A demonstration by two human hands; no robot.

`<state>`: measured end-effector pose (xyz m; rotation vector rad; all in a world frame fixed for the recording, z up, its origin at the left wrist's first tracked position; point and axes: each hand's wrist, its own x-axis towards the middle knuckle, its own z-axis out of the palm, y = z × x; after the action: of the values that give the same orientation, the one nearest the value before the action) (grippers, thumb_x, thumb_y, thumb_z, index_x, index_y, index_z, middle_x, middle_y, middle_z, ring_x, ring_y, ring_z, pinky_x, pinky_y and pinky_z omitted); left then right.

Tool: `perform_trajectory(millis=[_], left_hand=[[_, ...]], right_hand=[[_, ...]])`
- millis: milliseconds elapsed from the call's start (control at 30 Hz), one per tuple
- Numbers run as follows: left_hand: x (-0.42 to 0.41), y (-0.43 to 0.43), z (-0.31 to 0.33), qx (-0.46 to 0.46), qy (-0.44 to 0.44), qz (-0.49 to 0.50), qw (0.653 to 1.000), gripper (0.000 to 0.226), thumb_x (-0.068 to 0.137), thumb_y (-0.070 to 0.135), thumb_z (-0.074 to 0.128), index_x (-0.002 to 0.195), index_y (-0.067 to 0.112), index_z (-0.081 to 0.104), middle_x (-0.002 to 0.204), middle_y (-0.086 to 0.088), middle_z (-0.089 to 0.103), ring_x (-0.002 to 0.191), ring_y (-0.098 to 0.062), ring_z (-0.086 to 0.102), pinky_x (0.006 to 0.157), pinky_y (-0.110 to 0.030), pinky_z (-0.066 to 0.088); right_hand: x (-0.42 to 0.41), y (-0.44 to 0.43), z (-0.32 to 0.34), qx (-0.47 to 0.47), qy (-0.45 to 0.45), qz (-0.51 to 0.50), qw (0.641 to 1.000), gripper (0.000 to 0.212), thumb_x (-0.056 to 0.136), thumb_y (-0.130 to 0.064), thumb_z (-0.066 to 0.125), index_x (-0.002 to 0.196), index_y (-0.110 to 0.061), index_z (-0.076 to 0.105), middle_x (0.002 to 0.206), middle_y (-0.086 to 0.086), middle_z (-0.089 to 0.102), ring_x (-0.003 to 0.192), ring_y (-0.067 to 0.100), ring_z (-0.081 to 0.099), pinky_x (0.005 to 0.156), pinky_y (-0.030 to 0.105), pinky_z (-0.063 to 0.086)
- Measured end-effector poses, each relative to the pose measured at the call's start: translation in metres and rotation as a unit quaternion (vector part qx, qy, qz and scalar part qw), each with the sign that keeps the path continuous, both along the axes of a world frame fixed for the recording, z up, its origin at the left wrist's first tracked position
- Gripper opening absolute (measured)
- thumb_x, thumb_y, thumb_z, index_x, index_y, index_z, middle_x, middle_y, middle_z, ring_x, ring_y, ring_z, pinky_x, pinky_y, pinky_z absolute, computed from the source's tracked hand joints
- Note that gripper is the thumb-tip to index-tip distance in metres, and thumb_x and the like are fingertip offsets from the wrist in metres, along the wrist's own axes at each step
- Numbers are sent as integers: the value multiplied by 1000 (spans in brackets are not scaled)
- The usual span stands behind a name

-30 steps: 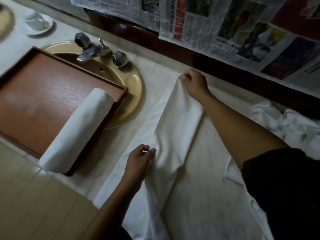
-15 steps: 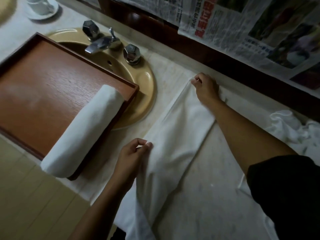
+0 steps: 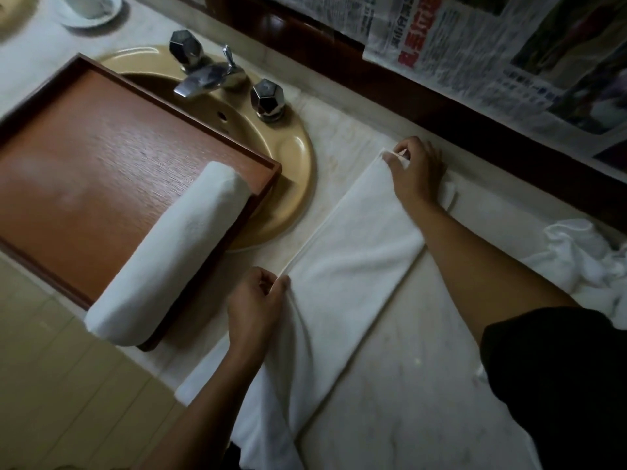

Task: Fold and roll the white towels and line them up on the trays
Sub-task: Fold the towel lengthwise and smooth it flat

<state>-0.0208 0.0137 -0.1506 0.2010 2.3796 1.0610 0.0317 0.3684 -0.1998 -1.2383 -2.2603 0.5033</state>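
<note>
Towel [image 3: 356, 252], white and folded into a long strip, lies flat across the counter [image 3: 424, 385] from near its back edge to its front edge, where the near end droops over and out of sight. The right hand [image 3: 419, 173] is at the strip's far end, thumb and fingers pinched on the far left corner, with the heel of the hand resting on the cloth. The left hand [image 3: 252, 300] is on the strip's left long edge close to the counter's front edge, fingers curled and nipping the hem, which runs in a straight line between the two hands. Off to the left a roll [image 3: 169, 256] of white towel lies along the right side of a wooden tray [image 3: 84, 157], its near end poking out past the tray's front right corner. The tray sits partly over a tan sink [image 3: 295, 184] with a chrome tap [image 3: 207, 74] behind it. A heap [image 3: 576, 262] of loose white towels lies at the counter's right edge, well apart from the strip. Newspaper [image 3: 475, 72] hangs on the wall above the back edge; it carries big red characters and columns of small print, all too blurred to read.
</note>
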Motion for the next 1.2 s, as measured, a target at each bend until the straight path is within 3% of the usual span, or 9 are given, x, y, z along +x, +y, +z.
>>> perform_trajectory(millis=[133, 267, 333, 433, 467, 567, 667, 767, 1200], left_hand=[[-1, 1, 1, -10, 17, -18, 1000, 18, 95, 33, 70, 84, 20, 65, 80, 4, 67, 77, -10, 61, 63, -29, 47], [0, 1, 3, -24, 26, -36, 999, 20, 96, 32, 68, 83, 17, 63, 79, 2, 66, 73, -13, 60, 57, -27, 43], [-7, 3, 6, -9, -96, -4, 995, 21, 96, 31, 68, 87, 12, 66, 83, -5, 70, 75, -21, 64, 61, -28, 49], [-25, -4, 20, 94, -395, 17, 914, 21, 96, 25, 69, 101, 5, 72, 97, -18, 75, 87, -34, 71, 81, -40, 59], [-28, -10, 21, 78, -383, -21, 920, 19, 95, 25, 70, 98, 7, 72, 94, -15, 75, 84, -29, 70, 78, -37, 58], [-21, -33, 15, -55, -157, -88, 982, 18, 91, 35, 76, 85, 18, 72, 82, 0, 74, 73, -18, 69, 62, -32, 55], [-9, -51, 13, -17, -89, -34, 995, 22, 88, 45, 77, 80, 25, 72, 80, 4, 74, 75, -17, 71, 65, -39, 58], [-3, -56, 15, -10, -32, -29, 999, 19, 93, 42, 73, 83, 26, 70, 82, 7, 72, 76, -11, 68, 61, -31, 54], [1, -48, 6, -47, 4, -12, 999, 23, 98, 34, 66, 86, 14, 63, 79, 1, 65, 69, -8, 56, 53, -23, 34]], right_hand=[[0, -19, 12, 62, -29, 16, 998, 12, 90, -36, 70, 95, -26, 69, 109, -1, 63, 106, 27, 52, 88, 36, 32], [19, -63, 3, 94, -70, 130, 985, 23, 94, -36, 61, 103, -22, 76, 115, 4, 70, 108, 32, 63, 97, 48, 45], [36, -80, -10, 69, -103, 177, 976, 35, 99, -40, 56, 128, -25, 70, 140, 3, 61, 133, 27, 53, 111, 51, 37], [47, -83, -15, 57, -136, 194, 970, 45, 104, -43, 46, 146, -29, 54, 159, 0, 44, 150, 23, 34, 119, 52, 24], [47, -82, -14, 59, -141, 196, 969, 45, 105, -43, 44, 147, -29, 53, 160, 0, 42, 150, 23, 32, 120, 52, 23], [46, -82, -14, 68, -149, 196, 967, 45, 105, -42, 45, 148, -29, 52, 160, 0, 42, 150, 23, 32, 120, 52, 24], [47, -82, -15, 74, -156, 192, 966, 44, 105, -41, 46, 147, -29, 52, 160, -1, 42, 150, 23, 33, 119, 51, 24], [46, -82, -14, 76, -159, 192, 965, 45, 105, -41, 46, 147, -29, 52, 160, -1, 42, 150, 23, 32, 120, 51, 24], [37, -117, 16, 54, -208, 160, 963, 44, 105, -39, 48, 147, -31, 52, 161, 8, 38, 150, 35, 30, 120, 58, 20]])
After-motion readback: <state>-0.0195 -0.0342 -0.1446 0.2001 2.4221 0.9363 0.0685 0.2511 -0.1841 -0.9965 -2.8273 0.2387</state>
